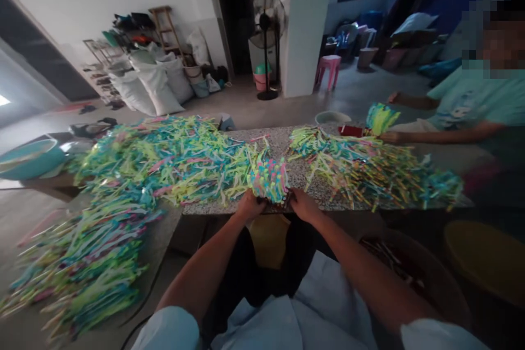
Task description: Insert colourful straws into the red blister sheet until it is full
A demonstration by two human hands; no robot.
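Both my hands grip one bundle of colourful straws (270, 179) at the near edge of the speckled stone table (279, 142). My left hand (248, 205) holds its left side and my right hand (302, 205) its right side. The bundle's ends, pink, blue and yellow, point up toward me. A big loose heap of straws (164, 158) lies to the left, another heap (369, 167) to the right.
A person in a teal shirt (476, 104) sits at the far right holding a straw bunch (380, 117). More straws (82, 262) cover a lower surface at left. A teal basin (28, 157), white sacks (151, 85), a standing fan (267, 27) and a pink stool (328, 68) stand beyond.
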